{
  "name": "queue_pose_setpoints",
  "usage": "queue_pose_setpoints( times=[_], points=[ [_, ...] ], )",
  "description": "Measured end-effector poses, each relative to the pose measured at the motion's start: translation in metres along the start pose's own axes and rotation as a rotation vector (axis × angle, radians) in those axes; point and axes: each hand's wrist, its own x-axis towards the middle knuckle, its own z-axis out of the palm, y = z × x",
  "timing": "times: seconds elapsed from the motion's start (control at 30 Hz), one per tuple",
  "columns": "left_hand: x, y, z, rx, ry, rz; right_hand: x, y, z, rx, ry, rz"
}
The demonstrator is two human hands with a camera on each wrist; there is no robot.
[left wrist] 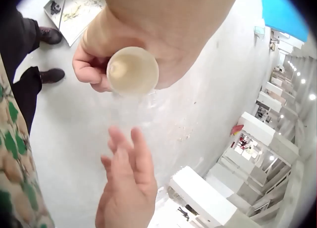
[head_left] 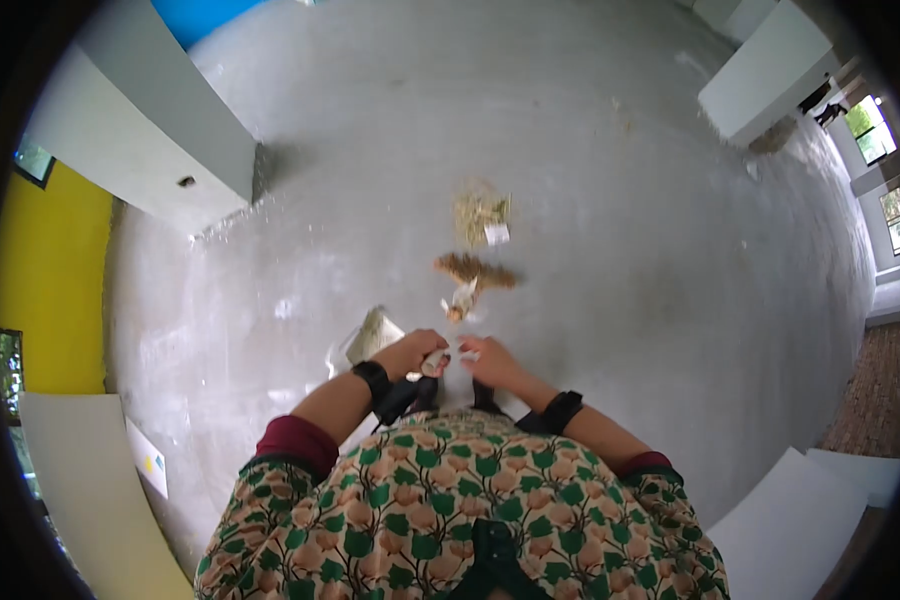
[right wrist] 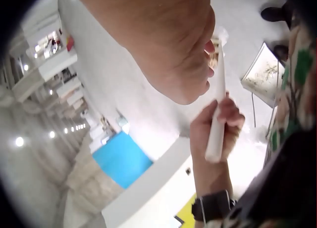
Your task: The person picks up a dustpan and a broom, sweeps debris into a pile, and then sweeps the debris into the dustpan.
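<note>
My left hand (head_left: 408, 352) grips the white handle of a broom (right wrist: 216, 141) near its top end. In the left wrist view that end of the handle (left wrist: 132, 72) faces the camera. Lower down, the brown bristles (head_left: 475, 271) lie against the grey floor. My right hand (head_left: 494, 364) is held just right of the handle, fingers extended and apart from one another in the left wrist view. A dustpan (head_left: 374, 335) holding some debris sits on the floor by my feet, left of the broom.
Beyond the bristles lies a heap of straw-like debris (head_left: 480, 208) with a white scrap (head_left: 496, 234) at its edge. A white pillar (head_left: 160, 130) rises at left and a white block (head_left: 770, 75) at far right. White panels (head_left: 800, 530) stand near me at right.
</note>
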Motion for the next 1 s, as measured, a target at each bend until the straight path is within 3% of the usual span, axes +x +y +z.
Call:
queue_pose_setpoints(
  times=[0.03, 0.07, 0.13, 0.17, 0.23, 0.27, 0.3, 0.33, 0.37, 0.43, 0.53, 0.6, 0.67, 0.77, 0.83, 0.87, 0.93, 1.0],
  points=[
    [-0.005, -0.002, 0.004, 0.087, 0.102, 0.069, -0.008, 0.007, -0.012, 0.099, -0.032, 0.147],
    [-0.009, -0.019, 0.006, -0.092, -0.110, 0.020, -0.024, 0.020, -0.019, 0.056, 0.003, 0.235],
    [-0.024, -0.032, 0.017, -1.169, 0.014, -0.998, -0.059, 0.057, -0.032, -0.078, 0.037, 0.359],
    [-0.028, -0.030, 0.011, -1.170, 0.008, -1.005, -0.086, 0.073, -0.036, -0.165, 0.033, 0.403],
    [-0.033, -0.018, -0.008, -0.970, 0.098, -1.244, -0.140, 0.093, -0.043, -0.244, 0.033, 0.539],
    [-0.032, -0.017, -0.014, -0.957, 0.091, -1.247, -0.181, 0.137, -0.028, -0.342, 0.053, 0.484],
    [-0.031, -0.015, -0.018, -0.861, 0.069, -1.212, -0.217, 0.159, -0.028, -0.599, -0.191, 0.266],
    [-0.029, -0.015, -0.020, -0.768, 0.044, -1.177, -0.244, 0.170, -0.020, -0.381, -0.167, 0.579],
    [-0.022, -0.017, -0.022, -0.748, 0.070, -1.174, -0.254, 0.164, -0.026, -0.692, -0.576, 0.475],
    [-0.007, -0.037, -0.016, -0.774, 0.072, -1.182, -0.283, 0.168, -0.018, -0.708, -0.703, 0.725],
    [-0.005, -0.061, -0.002, -0.778, 0.050, -1.200, -0.287, 0.151, -0.024, -0.794, -0.771, 0.616],
    [-0.030, -0.066, 0.004, -0.748, -0.104, -1.247, -0.273, 0.148, -0.028, -0.661, -0.726, 0.529],
    [-0.065, -0.057, 0.005, -0.709, -0.098, -1.359, -0.255, 0.139, -0.018, 0.432, 0.293, 1.199],
    [-0.081, -0.016, -0.017, -0.701, -0.080, -1.406, -0.226, 0.119, -0.027, 0.404, 0.247, 1.105],
    [-0.087, -0.002, -0.028, -0.860, 0.042, -1.370, -0.223, 0.119, -0.025, 0.399, 0.210, 1.117],
    [-0.086, -0.004, -0.027, -0.858, 0.043, -1.378, -0.221, 0.118, -0.026, 0.378, 0.171, 1.122],
    [-0.077, -0.017, -0.019, -0.708, 0.067, -1.222, -0.223, 0.122, -0.027, 0.362, 0.142, 1.142],
    [-0.059, -0.037, -0.013, -0.781, 0.085, -1.197, -0.232, 0.138, -0.031, 0.243, -0.052, 1.181]
  ],
)
